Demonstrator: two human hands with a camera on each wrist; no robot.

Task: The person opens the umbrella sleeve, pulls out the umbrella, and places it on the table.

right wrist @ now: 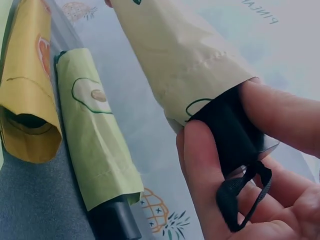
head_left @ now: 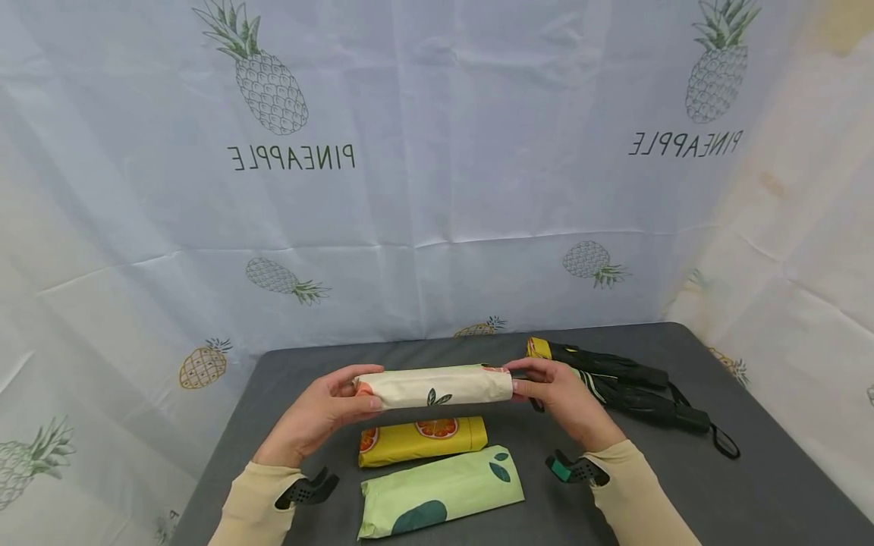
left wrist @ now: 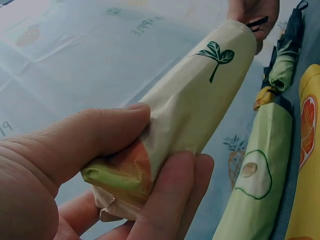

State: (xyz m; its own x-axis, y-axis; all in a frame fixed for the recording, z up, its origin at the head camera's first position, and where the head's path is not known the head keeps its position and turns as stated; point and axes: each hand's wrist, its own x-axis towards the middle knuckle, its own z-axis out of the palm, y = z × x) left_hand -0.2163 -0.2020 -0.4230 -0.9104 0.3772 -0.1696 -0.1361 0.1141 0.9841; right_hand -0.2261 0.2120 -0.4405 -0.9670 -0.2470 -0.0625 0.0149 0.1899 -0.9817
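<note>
Both hands hold a folded umbrella in a cream sleeve (head_left: 437,387) level above the dark table. It has a leaf print. My left hand (head_left: 324,413) grips the sleeve's closed end, thumb on one side and fingers on the other. At the opposite end my right hand (head_left: 563,398) pinches the black handle (right wrist: 227,130), which sticks out of the sleeve with a strap loop (right wrist: 235,200) hanging from it. Below lie a yellow sleeve (head_left: 423,441) with orange slices and a light green leaf-print sleeve (head_left: 440,493). An avocado-print umbrella (right wrist: 102,130) lies beyond the yellow sleeve.
Two folded umbrellas without sleeves lie at the right: a black and yellow one (head_left: 614,366) and a black and green one (head_left: 649,406). A pineapple-print curtain (head_left: 437,189) hangs behind the grey table (head_left: 300,371). The yellow sleeve's near end gapes in the right wrist view.
</note>
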